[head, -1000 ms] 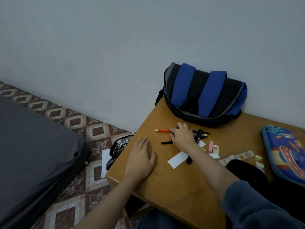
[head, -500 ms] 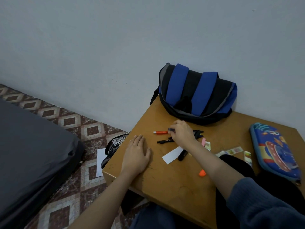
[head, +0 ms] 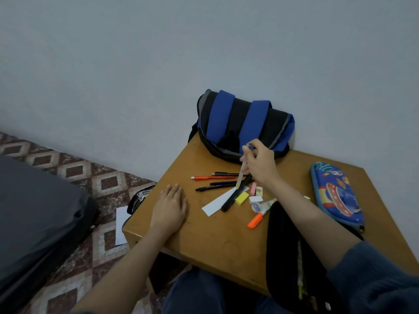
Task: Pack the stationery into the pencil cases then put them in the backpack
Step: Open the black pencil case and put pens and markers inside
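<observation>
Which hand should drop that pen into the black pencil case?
Right. The right hand holds the pen, and the black pencil case lies beneath that arm. The left hand rests flat on the table.

Black pencil case (head: 283,245) partly under the right forearm (head: 306,214); held pen (head: 239,181) motion-blurred.

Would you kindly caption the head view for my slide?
Right hand holds a pen near the backpack; left hand rests flat on the table.

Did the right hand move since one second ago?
Yes. The right hand, then resting beside the red pen, is now lifted farther back, in front of the backpack, gripping a pale pen.
</observation>
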A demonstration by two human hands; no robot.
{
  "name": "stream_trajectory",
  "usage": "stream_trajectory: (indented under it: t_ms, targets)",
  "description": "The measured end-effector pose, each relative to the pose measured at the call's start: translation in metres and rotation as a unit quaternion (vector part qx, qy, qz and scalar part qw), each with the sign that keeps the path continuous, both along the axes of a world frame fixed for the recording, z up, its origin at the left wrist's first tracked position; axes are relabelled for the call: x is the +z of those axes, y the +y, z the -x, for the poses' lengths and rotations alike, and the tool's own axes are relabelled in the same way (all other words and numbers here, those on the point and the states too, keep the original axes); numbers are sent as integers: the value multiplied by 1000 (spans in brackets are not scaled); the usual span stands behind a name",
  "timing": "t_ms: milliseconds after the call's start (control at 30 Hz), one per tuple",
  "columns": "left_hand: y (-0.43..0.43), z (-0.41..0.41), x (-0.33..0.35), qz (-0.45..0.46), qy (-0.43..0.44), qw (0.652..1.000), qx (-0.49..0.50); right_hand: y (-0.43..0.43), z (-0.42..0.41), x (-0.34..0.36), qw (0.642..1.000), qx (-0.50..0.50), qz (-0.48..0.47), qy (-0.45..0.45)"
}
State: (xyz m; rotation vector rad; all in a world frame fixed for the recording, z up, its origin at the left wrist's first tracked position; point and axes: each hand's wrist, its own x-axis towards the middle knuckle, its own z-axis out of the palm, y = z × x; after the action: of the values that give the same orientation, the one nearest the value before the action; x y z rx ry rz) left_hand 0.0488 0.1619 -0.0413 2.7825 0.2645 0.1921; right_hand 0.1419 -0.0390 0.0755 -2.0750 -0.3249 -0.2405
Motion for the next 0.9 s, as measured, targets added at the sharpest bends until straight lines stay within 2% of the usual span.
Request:
stream_trajectory:
  t_ms: [133,300,400,600,700,800,900]
  targets:
    - [-3,1,0,4,-4,1000,10,-13,4,1,998,-4,29,51]
    - [-5,2,-2,10,-21,1000,16,-14,-1,-20,983,-1,126,135]
    - [-4,2,-4,17,-28,999,17,-5,-5,-36,970,-7,193,150]
    - [-3,2,-6,35,-44,998,21,7,-15,-56,939,-39,314,131]
    - [-3,1,-6,38,-49,998,24,17,-17,-53,916,-43,391,81]
    - [-3,0,-5,39,-53,998,24,31,-15,-51,887,2,462,1]
    - [-3,0,-5,38,-56,997,23,46,-12,-57,848,72,524,-37]
